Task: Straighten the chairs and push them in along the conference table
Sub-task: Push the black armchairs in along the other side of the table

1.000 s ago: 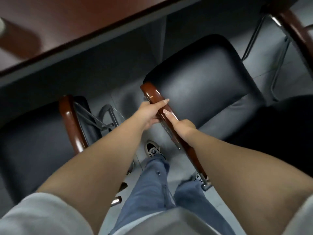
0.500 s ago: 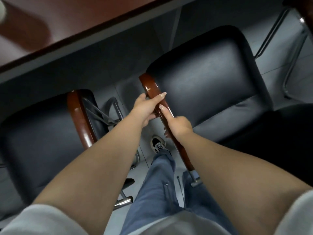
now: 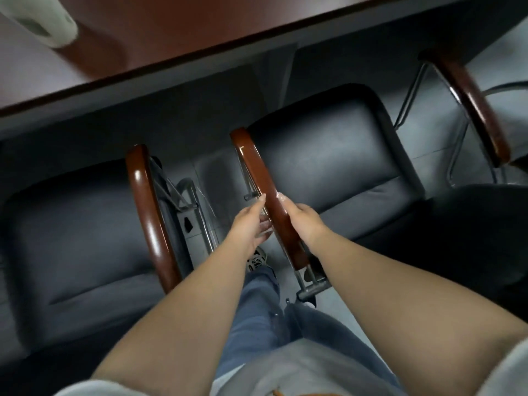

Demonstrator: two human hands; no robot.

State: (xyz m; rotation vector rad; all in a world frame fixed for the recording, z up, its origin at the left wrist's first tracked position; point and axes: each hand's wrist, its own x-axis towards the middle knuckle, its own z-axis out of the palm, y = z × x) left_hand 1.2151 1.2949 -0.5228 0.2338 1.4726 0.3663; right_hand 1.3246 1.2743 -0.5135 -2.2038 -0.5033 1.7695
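Two black padded chairs with brown wooden armrests face the dark red conference table [image 3: 200, 27]. My right hand [image 3: 304, 222] grips the left armrest [image 3: 257, 167] of the right chair [image 3: 328, 155], thumb lying along its top. Just left of that armrest, my left hand [image 3: 251, 221] has its fingers straight and slightly blurred, holding nothing. The left chair [image 3: 71, 224] stands close beside, its right armrest [image 3: 145, 201] parallel to the one I hold. Both seats' front edges lie near the table's edge.
The right chair's other armrest [image 3: 471, 104] and chrome frame stand at the upper right, its dark backrest [image 3: 471, 238] at the right. A white object [image 3: 43, 21] sits on the table at the top left. My legs and a shoe [image 3: 257, 261] stand between the chairs.
My left hand has come off the right chair's armrest and opened. My right hand has slid back along the armrest, still holding it. Both chairs sit lower in the view.
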